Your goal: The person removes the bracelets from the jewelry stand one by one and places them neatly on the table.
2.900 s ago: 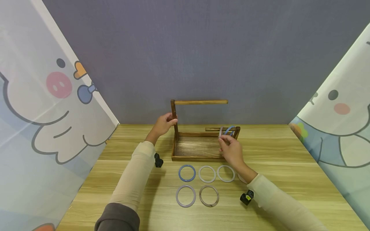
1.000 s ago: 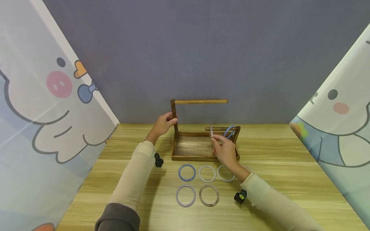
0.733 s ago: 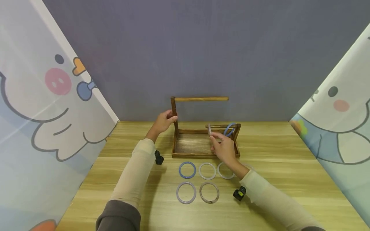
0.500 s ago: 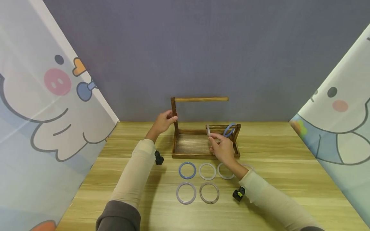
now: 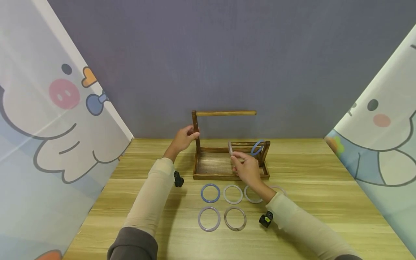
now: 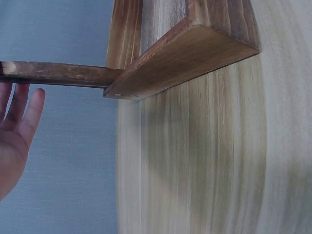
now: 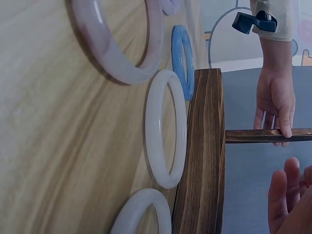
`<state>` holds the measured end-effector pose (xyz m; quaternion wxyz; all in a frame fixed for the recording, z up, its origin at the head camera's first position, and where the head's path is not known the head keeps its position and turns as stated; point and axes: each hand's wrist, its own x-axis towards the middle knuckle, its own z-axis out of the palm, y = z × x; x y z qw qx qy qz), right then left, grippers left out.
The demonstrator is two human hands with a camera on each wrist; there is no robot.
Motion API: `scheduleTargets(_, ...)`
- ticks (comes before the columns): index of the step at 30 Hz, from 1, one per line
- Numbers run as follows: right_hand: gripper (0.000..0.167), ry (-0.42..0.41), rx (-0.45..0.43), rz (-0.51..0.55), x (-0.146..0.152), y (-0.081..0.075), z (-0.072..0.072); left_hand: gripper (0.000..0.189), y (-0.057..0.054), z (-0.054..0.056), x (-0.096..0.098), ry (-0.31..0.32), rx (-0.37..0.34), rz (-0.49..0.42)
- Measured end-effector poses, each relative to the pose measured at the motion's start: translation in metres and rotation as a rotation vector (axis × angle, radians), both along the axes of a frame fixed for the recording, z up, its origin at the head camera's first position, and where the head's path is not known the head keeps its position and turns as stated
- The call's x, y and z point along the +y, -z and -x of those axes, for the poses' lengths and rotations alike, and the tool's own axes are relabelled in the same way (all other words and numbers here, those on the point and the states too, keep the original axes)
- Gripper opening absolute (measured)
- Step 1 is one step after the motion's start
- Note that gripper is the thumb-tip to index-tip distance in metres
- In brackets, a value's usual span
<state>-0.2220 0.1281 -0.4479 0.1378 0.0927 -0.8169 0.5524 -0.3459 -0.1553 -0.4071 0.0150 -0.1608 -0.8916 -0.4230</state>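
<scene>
In the head view a brown wooden bangle stand (image 5: 227,177) has a tray base, a high bar (image 5: 225,113) and a low bar (image 5: 242,143). My left hand (image 5: 183,139) grips its tall left post (image 6: 58,73), thumb in front and fingers behind. My right hand (image 5: 248,168) pinches a pale lilac bangle (image 5: 230,148), upright and edge-on, at the free left end of the low bar. Whether the bar still passes through it I cannot tell. A blue bangle (image 5: 256,147) hangs on that bar near the right post. The right wrist view does not show the held bangle.
In front of the stand lie several bangles: a blue one (image 5: 210,202), a white one (image 5: 232,203), a lilac one (image 5: 209,229) and a brownish one (image 5: 235,229). My right forearm partly covers others. A grey wall (image 5: 227,72) rises behind the wooden table (image 5: 130,202).
My right hand has moved left along the low bar, carrying the lilac bangle from beside the hanging blue one to the bar's free end. The left hand stays on the post.
</scene>
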Motion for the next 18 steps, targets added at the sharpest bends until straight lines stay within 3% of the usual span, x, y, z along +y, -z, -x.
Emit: scheduleTargets(18,0.017,-0.051,0.120,-0.144,0.0069,0.0004,-0.0059,0.036,0.0017,0.0022,-0.0006,0.007,0.001,-0.004)
